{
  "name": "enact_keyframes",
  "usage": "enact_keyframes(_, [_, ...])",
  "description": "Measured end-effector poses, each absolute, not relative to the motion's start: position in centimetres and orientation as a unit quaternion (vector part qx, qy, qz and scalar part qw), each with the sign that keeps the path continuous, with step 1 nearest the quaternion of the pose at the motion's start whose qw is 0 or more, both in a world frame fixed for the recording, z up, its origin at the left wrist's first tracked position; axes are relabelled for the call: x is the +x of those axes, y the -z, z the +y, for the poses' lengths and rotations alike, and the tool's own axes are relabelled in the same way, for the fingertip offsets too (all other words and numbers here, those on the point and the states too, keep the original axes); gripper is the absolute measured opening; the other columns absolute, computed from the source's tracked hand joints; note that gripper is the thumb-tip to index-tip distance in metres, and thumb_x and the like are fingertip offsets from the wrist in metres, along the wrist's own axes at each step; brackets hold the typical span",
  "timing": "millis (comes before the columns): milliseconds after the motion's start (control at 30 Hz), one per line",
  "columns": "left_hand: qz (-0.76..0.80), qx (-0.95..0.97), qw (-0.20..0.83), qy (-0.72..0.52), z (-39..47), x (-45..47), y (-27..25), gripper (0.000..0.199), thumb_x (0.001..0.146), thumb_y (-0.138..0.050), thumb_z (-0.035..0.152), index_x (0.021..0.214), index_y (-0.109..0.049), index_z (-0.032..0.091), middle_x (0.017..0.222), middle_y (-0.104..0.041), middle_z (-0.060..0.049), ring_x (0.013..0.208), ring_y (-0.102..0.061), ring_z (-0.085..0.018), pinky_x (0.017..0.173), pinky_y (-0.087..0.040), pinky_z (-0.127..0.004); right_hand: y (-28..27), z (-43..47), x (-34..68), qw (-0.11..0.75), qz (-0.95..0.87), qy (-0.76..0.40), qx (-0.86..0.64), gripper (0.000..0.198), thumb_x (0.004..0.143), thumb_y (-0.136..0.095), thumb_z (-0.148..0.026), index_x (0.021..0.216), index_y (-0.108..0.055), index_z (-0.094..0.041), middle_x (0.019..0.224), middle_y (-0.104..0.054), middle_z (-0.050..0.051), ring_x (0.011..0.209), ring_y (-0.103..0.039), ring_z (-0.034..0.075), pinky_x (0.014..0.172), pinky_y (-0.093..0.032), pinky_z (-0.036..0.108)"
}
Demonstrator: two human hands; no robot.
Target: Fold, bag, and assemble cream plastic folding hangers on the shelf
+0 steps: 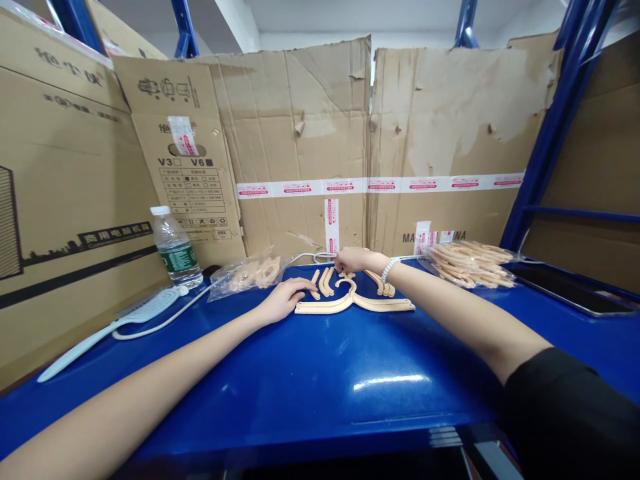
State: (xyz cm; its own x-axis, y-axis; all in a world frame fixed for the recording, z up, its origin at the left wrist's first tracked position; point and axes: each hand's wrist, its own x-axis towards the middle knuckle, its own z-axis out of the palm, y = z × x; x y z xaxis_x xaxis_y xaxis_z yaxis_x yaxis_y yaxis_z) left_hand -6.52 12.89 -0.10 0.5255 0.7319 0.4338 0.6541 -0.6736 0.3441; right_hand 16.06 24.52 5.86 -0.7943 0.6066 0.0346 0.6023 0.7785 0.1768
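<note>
A beige hanger [353, 301], with a hook and two curved arms, lies on the blue table before me. My left hand [286, 300] rests by its left end, fingers stretched toward a loose hanger arm [316, 283] and seeming to touch it. More curved hanger arms [327, 282] lie just beyond, and another group of hanger arms [381, 285] sits on the right. Behind the hook, my right hand [357, 260] reaches down with bent fingers over small beige pieces [346, 274]. Its fingertips are closed together, and what they hold is hidden.
Left of my hands are a clear bag of beige parts [250, 275], a water bottle [176, 250] and a pale hairbrush [120, 320]. At right lie a bag of hanger arms [467, 261] and a dark tablet [575, 291]. Cardboard [300, 147] walls the back.
</note>
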Motion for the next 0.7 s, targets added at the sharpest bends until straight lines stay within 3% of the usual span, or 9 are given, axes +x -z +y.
enact_keyframes(200, [0.406,0.865,0.058,-0.288,12.9,-6.7,0.3,0.029,0.084,-0.048,0.004,0.1,-0.069,0.017,0.108,-0.067,-0.009,0.106,-0.057,-0.023,0.098,-0.041,-0.041,-5.7,24.3,16.1,-0.037,0.941,-0.109,0.318,0.018,0.074,-0.059,-0.011,0.084,-0.072,-0.017,0.092,-0.072,0.009,0.079,-0.063,0.019,0.062,-0.035,0.024])
enact_keyframes(367, [0.415,0.859,0.052,-0.294,13.1,-7.0,0.6,0.023,0.084,-0.051,0.006,0.092,-0.07,0.018,0.1,-0.066,-0.008,0.101,-0.056,-0.023,0.095,-0.042,-0.039,-6.9,24.0,18.2,-0.174,0.91,-0.127,0.354,0.02,0.083,-0.05,-0.018,0.088,-0.069,-0.016,0.089,-0.07,0.011,0.078,-0.06,0.02,0.062,-0.033,0.026])
enact_keyframes(700, [0.418,0.85,0.054,-0.315,13.2,-6.8,0.7,0.015,0.085,-0.055,0.014,0.082,-0.068,0.019,0.09,-0.063,-0.006,0.094,-0.056,-0.022,0.089,-0.042,-0.038,-7.0,22.4,21.4,-0.423,0.817,-0.026,0.391,0.018,0.081,-0.052,-0.029,0.072,-0.061,-0.015,0.061,-0.061,0.003,0.058,-0.054,0.014,0.059,-0.038,0.025])
